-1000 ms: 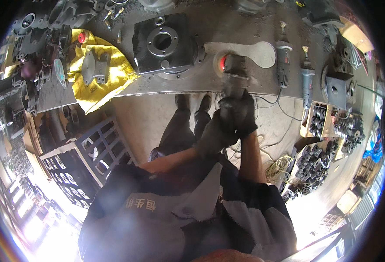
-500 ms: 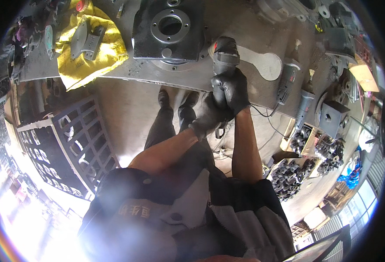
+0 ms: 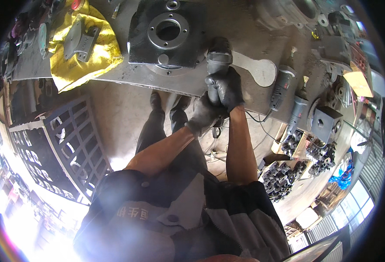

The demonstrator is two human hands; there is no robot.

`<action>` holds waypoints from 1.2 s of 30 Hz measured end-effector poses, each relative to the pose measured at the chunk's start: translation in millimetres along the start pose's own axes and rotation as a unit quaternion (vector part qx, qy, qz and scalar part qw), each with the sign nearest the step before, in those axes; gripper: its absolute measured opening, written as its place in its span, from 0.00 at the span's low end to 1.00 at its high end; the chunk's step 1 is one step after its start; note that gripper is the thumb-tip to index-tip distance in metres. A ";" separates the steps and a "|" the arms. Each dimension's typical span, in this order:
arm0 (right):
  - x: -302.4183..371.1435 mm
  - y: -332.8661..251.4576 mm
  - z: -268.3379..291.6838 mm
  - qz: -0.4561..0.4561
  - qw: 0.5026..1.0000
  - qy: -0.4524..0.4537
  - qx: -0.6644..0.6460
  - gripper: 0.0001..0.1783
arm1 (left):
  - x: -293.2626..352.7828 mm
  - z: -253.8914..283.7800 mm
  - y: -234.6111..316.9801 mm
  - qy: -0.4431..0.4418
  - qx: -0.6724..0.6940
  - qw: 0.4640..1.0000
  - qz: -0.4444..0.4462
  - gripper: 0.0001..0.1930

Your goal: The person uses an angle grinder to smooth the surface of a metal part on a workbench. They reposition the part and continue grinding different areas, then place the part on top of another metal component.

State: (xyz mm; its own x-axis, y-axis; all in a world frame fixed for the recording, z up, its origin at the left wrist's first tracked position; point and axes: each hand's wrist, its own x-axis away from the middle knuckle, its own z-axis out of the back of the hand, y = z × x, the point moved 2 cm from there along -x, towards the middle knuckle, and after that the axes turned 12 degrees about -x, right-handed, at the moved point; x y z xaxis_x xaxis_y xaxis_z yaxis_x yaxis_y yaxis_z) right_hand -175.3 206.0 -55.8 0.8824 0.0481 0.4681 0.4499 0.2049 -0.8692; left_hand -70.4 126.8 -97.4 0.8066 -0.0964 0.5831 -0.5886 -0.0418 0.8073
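Observation:
Both my hands wear black gloves and are closed around a dark angle grinder [image 3: 219,59] at the bench's near edge. My right hand [image 3: 228,88] wraps the body just behind the grinder's head. My left hand [image 3: 204,114] grips farther back, nearer to me. The grinder's head points away from me, beside the right edge of a black square metal plate [image 3: 140,46] with a round flanged hole. Whatever is fitted under the head is hidden. A flat, pale paddle-shaped piece [image 3: 262,71] lies to the right of the head.
Two more power tools with brush tips, one grey tool [image 3: 283,85] and another [image 3: 297,111], lie at right with cables. At left, a yellow cloth [image 3: 85,61] bears a metal bracket [image 3: 87,43]. A slatted metal rack [image 3: 72,144] stands lower left; boxes of dark parts [image 3: 282,177] sit lower right.
The whole view has shifted slightly, moving the scene leftward. The grinder's head has turned a little, so its red patch no longer shows. Both hands keep their grip.

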 end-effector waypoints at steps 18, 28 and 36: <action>-32.3 -10.4 5.6 0.017 0.993 -0.018 0.115 0.24 | -14.9 -3.0 33.8 -0.014 0.110 0.993 0.034 0.20; -59.1 -17.0 4.1 0.076 0.976 -0.069 0.191 0.21 | -28.4 -8.4 60.0 0.039 0.185 0.980 0.059 0.15; -70.5 -18.9 10.4 0.119 0.960 -0.109 0.228 0.24 | -40.2 -13.7 54.3 0.045 0.151 0.987 0.014 0.17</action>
State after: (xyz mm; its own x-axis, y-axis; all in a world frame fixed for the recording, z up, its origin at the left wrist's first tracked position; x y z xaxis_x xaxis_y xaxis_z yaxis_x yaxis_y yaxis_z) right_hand -247.5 208.9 -70.7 0.8809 0.3392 0.3300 0.0885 0.5670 -0.8189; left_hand -134.1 142.0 -75.7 0.7830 -0.0140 0.6218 -0.5895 -0.3356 0.7348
